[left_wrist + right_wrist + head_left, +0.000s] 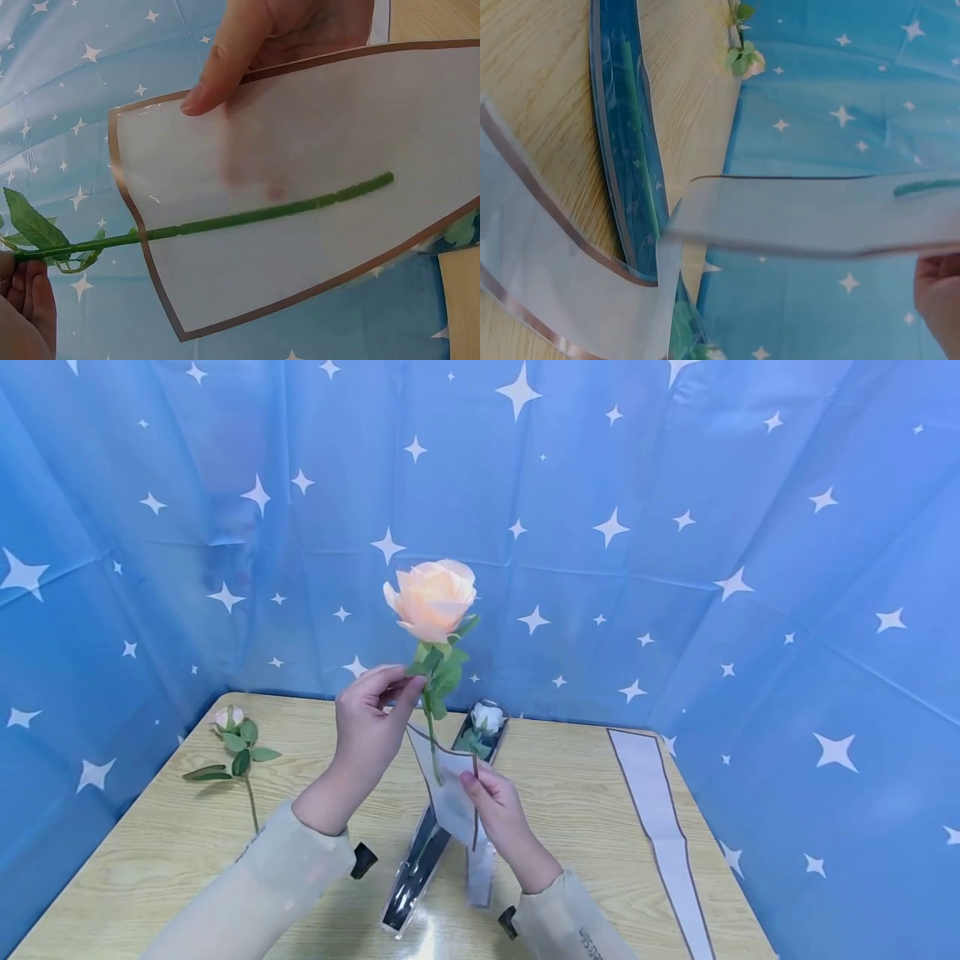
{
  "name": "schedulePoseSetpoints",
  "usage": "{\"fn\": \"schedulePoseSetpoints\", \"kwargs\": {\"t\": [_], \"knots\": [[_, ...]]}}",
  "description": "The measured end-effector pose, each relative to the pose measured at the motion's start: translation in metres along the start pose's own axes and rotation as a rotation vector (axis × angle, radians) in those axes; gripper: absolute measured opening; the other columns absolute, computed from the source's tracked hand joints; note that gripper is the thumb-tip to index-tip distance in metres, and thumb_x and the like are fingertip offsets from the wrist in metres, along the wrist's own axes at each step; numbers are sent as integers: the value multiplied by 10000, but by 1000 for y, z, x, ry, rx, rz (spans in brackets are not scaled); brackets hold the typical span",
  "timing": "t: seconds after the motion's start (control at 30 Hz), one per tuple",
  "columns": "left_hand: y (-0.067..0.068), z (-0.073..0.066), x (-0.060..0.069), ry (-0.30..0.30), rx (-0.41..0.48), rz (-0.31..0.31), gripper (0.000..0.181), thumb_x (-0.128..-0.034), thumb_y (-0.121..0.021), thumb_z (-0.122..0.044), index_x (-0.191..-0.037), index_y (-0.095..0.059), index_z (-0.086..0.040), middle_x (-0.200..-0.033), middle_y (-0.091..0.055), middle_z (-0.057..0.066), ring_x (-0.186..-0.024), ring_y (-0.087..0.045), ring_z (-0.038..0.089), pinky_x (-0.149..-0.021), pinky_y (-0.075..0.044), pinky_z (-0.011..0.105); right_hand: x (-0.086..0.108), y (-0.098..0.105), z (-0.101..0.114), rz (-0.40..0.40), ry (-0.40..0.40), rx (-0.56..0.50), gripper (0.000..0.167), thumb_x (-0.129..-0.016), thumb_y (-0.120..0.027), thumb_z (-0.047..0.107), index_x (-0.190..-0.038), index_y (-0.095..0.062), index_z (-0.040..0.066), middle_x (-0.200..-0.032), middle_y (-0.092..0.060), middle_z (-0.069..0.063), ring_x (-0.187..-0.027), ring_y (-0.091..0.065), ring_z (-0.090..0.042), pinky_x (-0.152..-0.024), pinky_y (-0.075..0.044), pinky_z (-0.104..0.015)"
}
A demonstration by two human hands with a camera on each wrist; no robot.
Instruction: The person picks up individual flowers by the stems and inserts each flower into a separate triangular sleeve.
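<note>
My left hand (367, 727) pinches the green stem of a peach rose (435, 599), raised upright above the table. The bare lower stem (277, 214) crosses the brown-edged mouth of a translucent white flower sleeve (300, 150). Whether it runs inside the sleeve or just in front, I cannot tell. With thumb and fingers, my right hand (501, 806) grips the sleeve's right edge near the mouth. The sleeve's narrow lower part bends down toward the table. Behind it, a white rose (487, 718) lies in a dark-backed clear sleeve (405, 893).
A pale pink rose (228, 718) with leaves lies at the table's back left. Another white sleeve with a brown border (645, 785) lies flat on the right. Starry blue cloth (570, 485) surrounds the wooden table (570, 777).
</note>
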State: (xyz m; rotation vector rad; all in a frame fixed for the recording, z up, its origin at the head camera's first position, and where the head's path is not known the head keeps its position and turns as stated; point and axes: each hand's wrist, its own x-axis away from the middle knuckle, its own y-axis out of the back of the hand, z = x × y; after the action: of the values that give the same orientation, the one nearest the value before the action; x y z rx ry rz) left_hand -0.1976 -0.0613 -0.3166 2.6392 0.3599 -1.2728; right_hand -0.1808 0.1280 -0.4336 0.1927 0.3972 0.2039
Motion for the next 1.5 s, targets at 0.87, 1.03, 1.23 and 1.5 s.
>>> {"fn": "schedulePoseSetpoints", "kwargs": {"t": [0.87, 1.03, 1.23, 1.5], "knots": [[-6, 0, 7, 171, 118, 22, 126, -845, -710, -109, -913, -735, -6, -854, -719, 141, -695, -642, 24, -638, -542, 167, -2, -6, 5, -100, -128, -213, 311, -996, -485, 202, -1042, -622, -74, -944, -667, 17, -882, -625, -105, -793, -526, -275], [-8, 1, 9, 198, 121, 45, 134, -849, -710, -133, -917, -738, -22, -852, -720, 130, -694, -641, 31, -625, -532, 167, -2, -5, 7, -108, -140, -243, 356, -999, -479, 230, -1067, -598, -98, -929, -661, 54, -881, -624, -98, -794, -528, -271], [-7, 1, 9, 211, 102, 70, 141, -838, -721, -118, -909, -731, 4, -844, -715, 144, -709, -648, 7, -640, -543, 169, -3, -7, 9, -147, -174, -248, 386, -992, -493, 256, -1077, -593, -108, -927, -647, 43, -876, -607, -92, -801, -515, -260], [-2, 5, 7, 222, 187, 119, 106, -848, -686, -30, -914, -709, 51, -831, -695, 218, -733, -666, 3, -672, -562, 191, -5, -5, 9, -167, -220, -292, 412, -991, -488, 302, -1057, -590, -92, -947, -646, 36, -911, -606, -106, -838, -507, -265]]}}
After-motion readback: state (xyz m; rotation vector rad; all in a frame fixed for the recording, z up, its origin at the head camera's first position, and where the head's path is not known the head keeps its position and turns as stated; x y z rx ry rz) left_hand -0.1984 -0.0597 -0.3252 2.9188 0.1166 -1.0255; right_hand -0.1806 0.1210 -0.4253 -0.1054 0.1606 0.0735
